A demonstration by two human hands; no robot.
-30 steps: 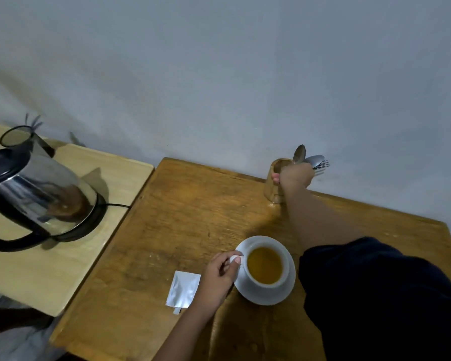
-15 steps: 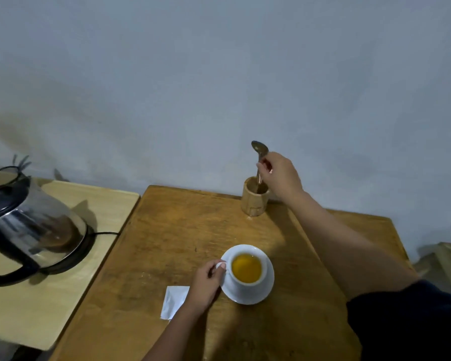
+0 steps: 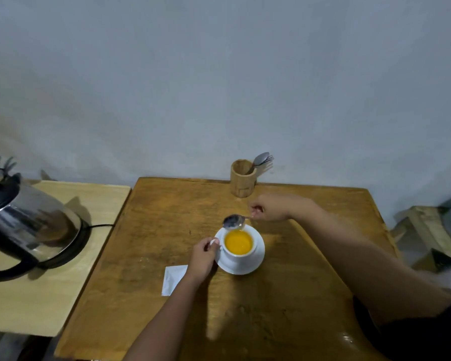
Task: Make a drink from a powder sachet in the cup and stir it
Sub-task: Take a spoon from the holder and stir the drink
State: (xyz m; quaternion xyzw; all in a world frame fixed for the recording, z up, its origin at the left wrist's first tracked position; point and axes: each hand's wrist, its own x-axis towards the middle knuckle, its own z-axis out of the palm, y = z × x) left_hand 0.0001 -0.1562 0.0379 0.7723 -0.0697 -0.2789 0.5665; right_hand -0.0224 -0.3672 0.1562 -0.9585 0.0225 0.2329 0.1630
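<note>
Desk (image 3: pixel 146 256) carries a kettle (image 3: pixel 29 222) on the side table at left, a wooden holder (image 3: pixel 242 181) at the back edge, a saucer (image 3: pixel 241 267) with the cup (image 3: pixel 238 252) of orange drink, and a white sachet (image 3: pixel 173 278) just left of it. Left hand (image 3: pixel 202 257) is closed on the cup handle. Right hand (image 3: pixel 268 208) pinches a spoon (image 3: pixel 234 221), its bowl just above the cup's far rim.

Single head view, looking forward and steeply down from above the table (image 3: pixel 146 256) near edge toward the wall (image 3: pixel 219 74); wide-angle, so the margins probably bend.
</note>
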